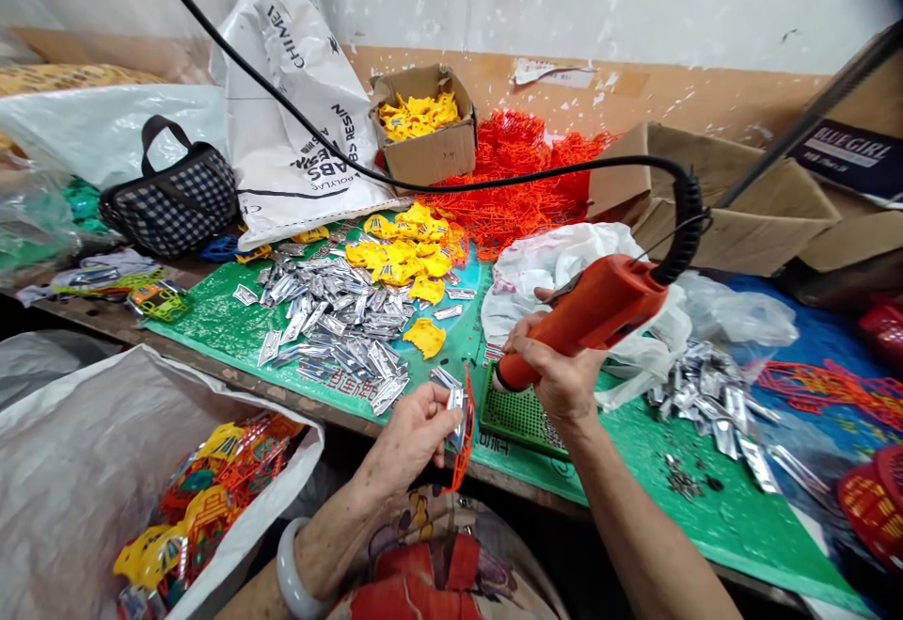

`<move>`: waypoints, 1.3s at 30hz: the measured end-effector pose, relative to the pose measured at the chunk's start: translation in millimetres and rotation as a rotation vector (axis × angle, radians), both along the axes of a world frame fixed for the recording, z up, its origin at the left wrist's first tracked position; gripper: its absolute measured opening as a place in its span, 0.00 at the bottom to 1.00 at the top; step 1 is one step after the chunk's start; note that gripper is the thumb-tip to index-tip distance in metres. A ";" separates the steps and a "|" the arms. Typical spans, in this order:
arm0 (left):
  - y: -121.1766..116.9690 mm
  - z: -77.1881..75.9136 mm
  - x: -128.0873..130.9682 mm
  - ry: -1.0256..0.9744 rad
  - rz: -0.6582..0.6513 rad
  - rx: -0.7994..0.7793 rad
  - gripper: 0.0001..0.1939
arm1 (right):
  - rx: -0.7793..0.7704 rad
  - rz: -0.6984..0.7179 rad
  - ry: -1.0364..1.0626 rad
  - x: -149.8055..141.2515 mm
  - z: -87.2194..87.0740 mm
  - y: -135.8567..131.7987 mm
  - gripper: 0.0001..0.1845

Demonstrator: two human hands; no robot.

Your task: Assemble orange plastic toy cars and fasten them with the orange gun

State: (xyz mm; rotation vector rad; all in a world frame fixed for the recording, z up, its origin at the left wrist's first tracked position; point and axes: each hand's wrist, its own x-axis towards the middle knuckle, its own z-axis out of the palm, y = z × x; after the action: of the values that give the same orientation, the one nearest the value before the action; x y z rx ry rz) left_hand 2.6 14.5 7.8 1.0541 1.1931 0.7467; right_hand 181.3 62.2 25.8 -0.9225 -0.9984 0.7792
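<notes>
Patterned clothing (430,592) lies nearest, and at the table's edge the left hand (416,427) pinches a silver piece (457,405) and orange frame (463,462), likely light, best held edgewise, while the right hand (554,366) grips a probably hefty orange tool (610,300) round its barrel

A corded power tool (596,310), heaped yellow parts (403,248) and resin sack (307,84) show a workshop.
</notes>
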 end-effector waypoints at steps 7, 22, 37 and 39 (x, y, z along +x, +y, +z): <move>5.4 1.0 -0.4 0.015 -0.060 0.026 0.12 | -0.022 -0.008 -0.013 -3.7 6.1 -2.6 0.10; 14.0 7.1 6.3 0.066 -0.084 0.028 0.05 | -0.008 0.036 0.065 0.3 26.2 -4.0 0.25; 15.4 6.5 6.0 0.052 -0.132 0.056 0.09 | 0.079 0.332 0.090 -16.8 66.7 -46.7 0.27; 15.9 6.0 5.3 0.086 -0.140 0.085 0.09 | 0.068 0.342 0.086 -18.6 63.2 -46.0 0.28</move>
State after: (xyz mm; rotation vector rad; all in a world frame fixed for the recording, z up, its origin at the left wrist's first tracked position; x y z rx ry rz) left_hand 7.9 30.5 13.7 1.2382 1.1556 0.6525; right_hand 162.7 16.2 89.0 -0.6607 -1.1148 1.0551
